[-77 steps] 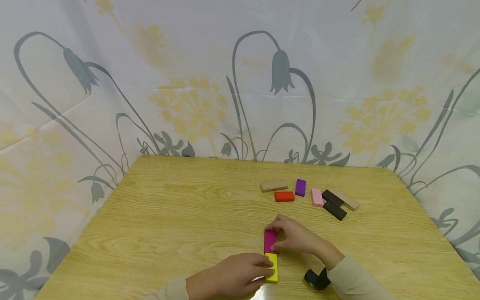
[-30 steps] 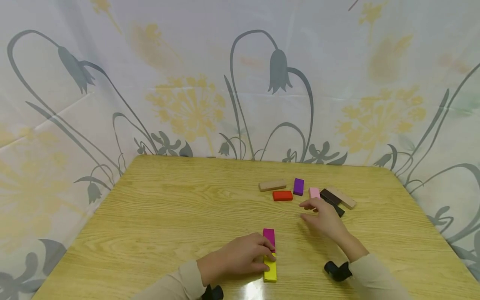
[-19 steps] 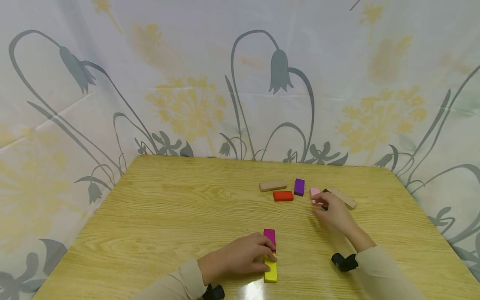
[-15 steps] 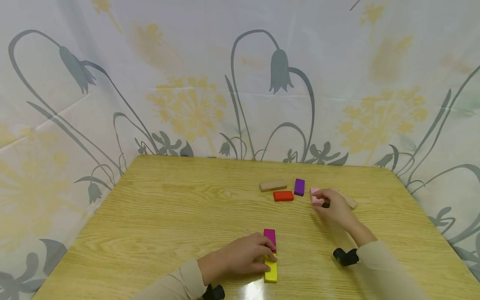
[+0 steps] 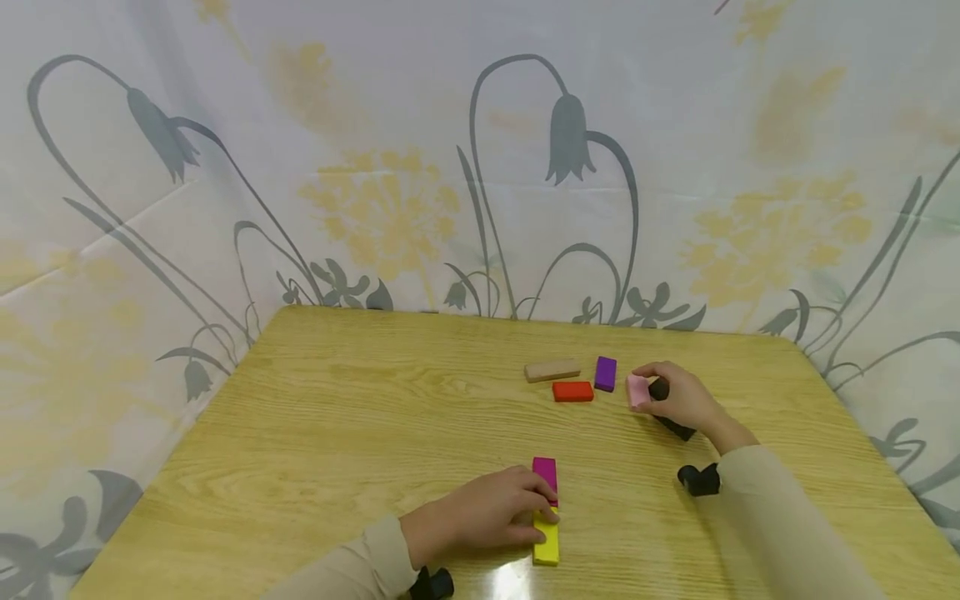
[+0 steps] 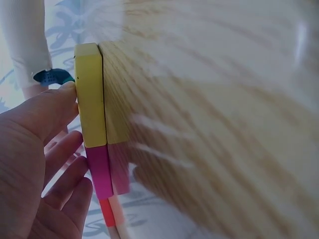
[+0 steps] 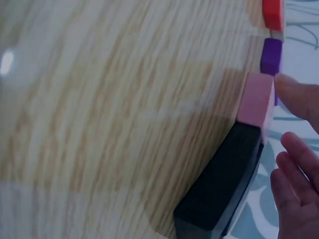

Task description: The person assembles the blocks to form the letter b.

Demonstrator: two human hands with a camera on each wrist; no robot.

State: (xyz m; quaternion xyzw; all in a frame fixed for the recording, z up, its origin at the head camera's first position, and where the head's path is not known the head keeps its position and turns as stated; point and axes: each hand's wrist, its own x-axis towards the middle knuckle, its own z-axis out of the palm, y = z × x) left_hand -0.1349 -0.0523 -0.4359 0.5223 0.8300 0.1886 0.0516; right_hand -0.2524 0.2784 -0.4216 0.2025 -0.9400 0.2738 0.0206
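One table (image 5: 337, 417), cloth (image 5: 360, 108) up top; our left hand (image 5: 487, 510) lies loose; our right hand (image 5: 686, 402), grip unclear, half-hides black blocks (image 5: 677, 428).

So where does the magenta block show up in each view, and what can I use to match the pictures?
Head: magenta block right of centre in the lower half, end to end with the yellow block.
Left wrist: lower left, just below the yellow block.
Right wrist: not in this picture.
Shared landmark: the red block, right of centre in head, near the bottom in left wrist, top right in right wrist.
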